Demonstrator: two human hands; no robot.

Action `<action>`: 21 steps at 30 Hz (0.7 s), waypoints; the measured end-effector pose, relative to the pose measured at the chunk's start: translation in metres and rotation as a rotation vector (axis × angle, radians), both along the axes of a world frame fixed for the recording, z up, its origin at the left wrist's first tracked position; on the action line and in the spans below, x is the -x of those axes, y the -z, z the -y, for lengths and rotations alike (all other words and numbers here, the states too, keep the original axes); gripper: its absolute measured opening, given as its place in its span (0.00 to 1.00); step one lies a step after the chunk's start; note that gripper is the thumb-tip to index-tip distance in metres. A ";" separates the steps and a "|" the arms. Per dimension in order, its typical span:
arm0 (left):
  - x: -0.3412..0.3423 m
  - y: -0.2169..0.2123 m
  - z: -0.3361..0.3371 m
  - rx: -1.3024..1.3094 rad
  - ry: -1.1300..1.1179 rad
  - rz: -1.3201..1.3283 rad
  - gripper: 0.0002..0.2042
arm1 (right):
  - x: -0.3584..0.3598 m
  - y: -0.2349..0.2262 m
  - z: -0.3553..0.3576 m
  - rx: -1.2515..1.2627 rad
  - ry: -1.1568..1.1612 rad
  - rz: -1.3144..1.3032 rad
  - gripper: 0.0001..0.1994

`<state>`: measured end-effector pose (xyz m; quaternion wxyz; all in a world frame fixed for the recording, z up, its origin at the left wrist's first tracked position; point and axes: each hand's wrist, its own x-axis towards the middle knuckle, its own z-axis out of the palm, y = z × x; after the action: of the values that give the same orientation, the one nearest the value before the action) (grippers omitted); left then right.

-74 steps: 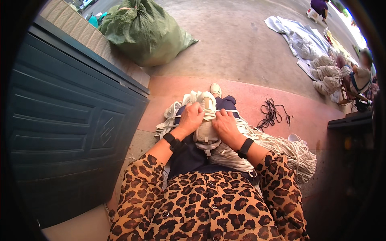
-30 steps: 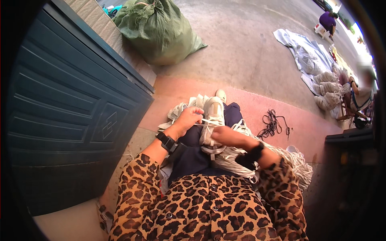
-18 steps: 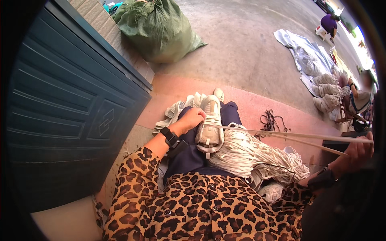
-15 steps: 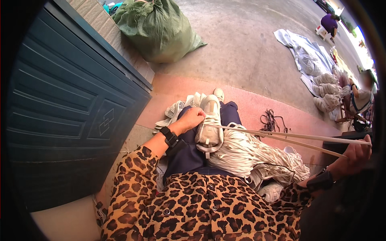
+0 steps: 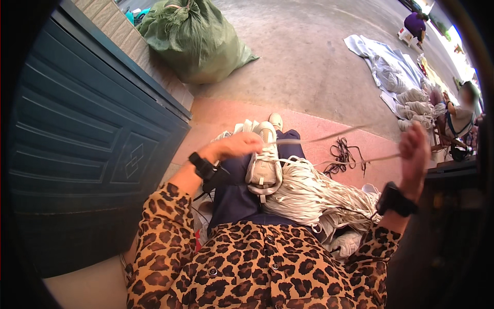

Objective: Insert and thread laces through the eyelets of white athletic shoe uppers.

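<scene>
While the white sneaker [image 5: 264,164] is pinned on the lap by the left hand [image 5: 237,146], fingers clenched, its lace [image 5: 339,160] has been drawn taut to 3 o'clock, grasped by the right hand [image 5: 415,154]; lacing is being tightened.

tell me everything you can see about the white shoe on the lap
The white shoe is a pale grey-white trainer of what looks like mesh and smooth panels. It lies on the person's dark blue trousers, its length running away from the person. The left hand rests against its left side. A white lace runs taut from it to the raised right hand. A heap of white laces presses against its right side.
</scene>
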<state>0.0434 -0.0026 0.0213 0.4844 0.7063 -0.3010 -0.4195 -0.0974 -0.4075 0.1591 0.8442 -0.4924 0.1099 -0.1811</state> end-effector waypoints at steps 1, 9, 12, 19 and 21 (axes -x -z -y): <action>-0.002 -0.036 -0.005 -0.147 -0.234 -0.150 0.11 | -0.011 0.013 -0.023 0.149 -0.004 -0.139 0.10; -0.065 -0.146 -0.181 0.759 -0.716 -0.376 0.08 | -0.020 0.151 -0.171 0.727 -0.535 -0.222 0.11; -0.060 -0.175 -0.247 0.838 -0.883 -0.254 0.08 | -0.024 0.170 -0.196 1.007 -0.634 -0.176 0.11; -0.035 -0.101 -0.208 0.367 -1.209 -0.143 0.10 | -0.022 0.183 -0.212 1.520 -0.392 0.012 0.05; -0.019 -0.068 -0.167 0.261 -1.099 -0.216 0.13 | -0.024 0.186 -0.217 1.562 -0.383 -0.005 0.05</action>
<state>0.0625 0.1641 0.0893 0.7424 0.6465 0.1123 -0.1350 -0.0738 -0.1901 -0.0266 0.2721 -0.9513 -0.1331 -0.0566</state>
